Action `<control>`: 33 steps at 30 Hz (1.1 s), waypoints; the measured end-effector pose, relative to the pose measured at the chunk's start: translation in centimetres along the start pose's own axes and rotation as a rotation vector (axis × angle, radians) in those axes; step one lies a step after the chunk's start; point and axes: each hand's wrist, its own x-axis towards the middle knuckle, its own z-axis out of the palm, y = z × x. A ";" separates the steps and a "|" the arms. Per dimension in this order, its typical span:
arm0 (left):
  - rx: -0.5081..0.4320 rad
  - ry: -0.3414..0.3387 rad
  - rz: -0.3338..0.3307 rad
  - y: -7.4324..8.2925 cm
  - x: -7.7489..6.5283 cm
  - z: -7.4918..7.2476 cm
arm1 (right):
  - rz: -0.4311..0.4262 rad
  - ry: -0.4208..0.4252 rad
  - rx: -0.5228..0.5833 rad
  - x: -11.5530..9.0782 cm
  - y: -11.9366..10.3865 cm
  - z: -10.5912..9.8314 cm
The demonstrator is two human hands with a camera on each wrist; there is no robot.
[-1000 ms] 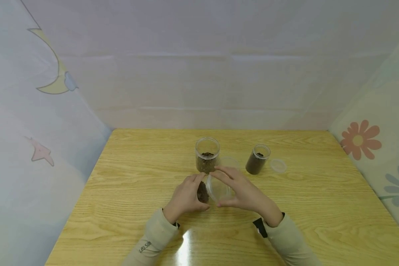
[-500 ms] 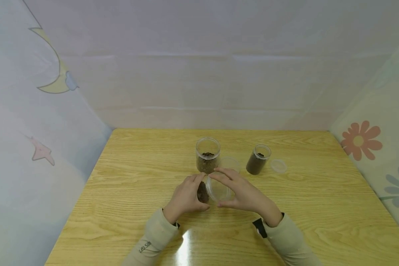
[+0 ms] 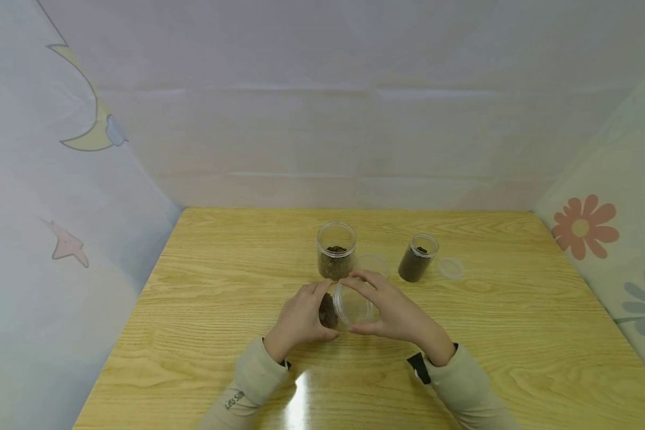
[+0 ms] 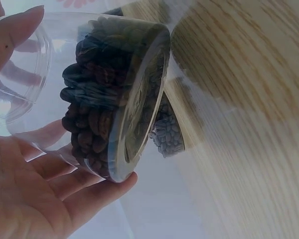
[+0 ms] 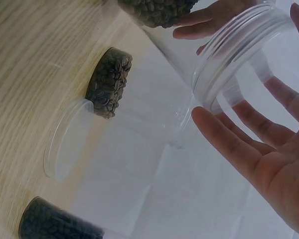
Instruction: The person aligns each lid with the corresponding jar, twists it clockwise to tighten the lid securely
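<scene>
Left hand (image 3: 299, 316) and right hand (image 3: 389, 307) close round one tilted jar (image 3: 337, 301)

Three clear jars are in view, each with dark contents, along with two loose clear lids. The tilted jar is between the two hands, near the front of the tabletop (image 3: 204, 322). The left hand curls round its bean-filled end, thumb on one side and fingers on the other. The right hand curves its thumb and fingers round the clear, ridged mouth end, which points to the right; whether a lid sits on it I cannot tell. Inside, dark brown beans (image 4: 97, 99) gather toward the base, and the part nearer the mouth is see-through.

Behind the hands stands the second, a wide jar (image 3: 330, 255), upright and uncovered, with beans in its lower part and clear wall above them. The third, a narrow jar (image 3: 415, 263), stands upright to the right, also uncovered, its dark beans reaching close to the neck.

Of the two lids, the larger lid (image 3: 373, 266) lies flat between the wide jar and the narrow one, partly behind the right hand in the head view. The smaller lid (image 3: 451, 268) lies flat just right of the narrow jar.

Two pale sleeves cover the forearms; the left sleeve (image 3: 247, 379) bears dark lettering.
</scene>
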 end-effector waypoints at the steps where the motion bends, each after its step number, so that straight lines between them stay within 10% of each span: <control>1: 0.000 0.002 0.002 0.0 0.0 0.0 | 0.001 0.002 -0.001 0.0 0.0 0.0; 33: -0.006 0.005 -0.004 0.0 -0.1 0.1 | 0.171 0.065 -0.081 0.5 -0.7 0.8</control>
